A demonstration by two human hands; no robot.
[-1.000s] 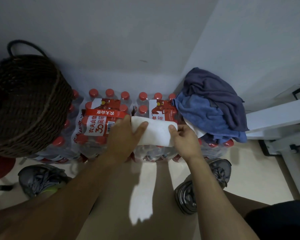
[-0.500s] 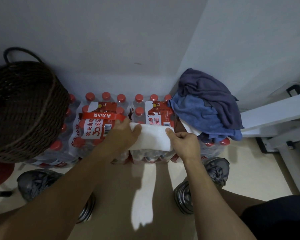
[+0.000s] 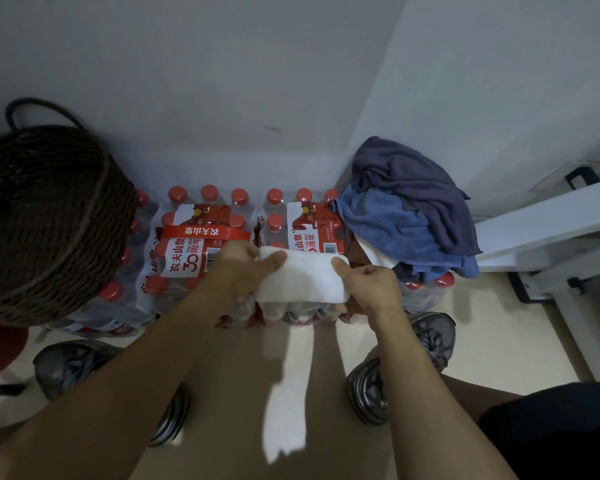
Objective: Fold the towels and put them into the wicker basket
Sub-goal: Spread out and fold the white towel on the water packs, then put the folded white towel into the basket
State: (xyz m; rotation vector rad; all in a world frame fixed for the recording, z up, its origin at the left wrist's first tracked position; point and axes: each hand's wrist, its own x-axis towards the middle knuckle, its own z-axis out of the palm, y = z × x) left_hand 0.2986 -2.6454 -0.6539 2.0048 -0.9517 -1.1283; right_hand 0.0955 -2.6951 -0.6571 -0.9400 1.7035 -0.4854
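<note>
With both hands, left hand (image 3: 243,268) and right hand (image 3: 368,285), gripping the folded white towel (image 3: 302,278), folding done; next, carry to wicker basket (image 3: 45,220) at nine o'clock.

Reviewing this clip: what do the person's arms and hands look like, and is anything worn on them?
Both forearms are bare up to the frame edge, with no sleeves visible. The left hand and right hand show no gloves, watch, rings or markings.
</note>
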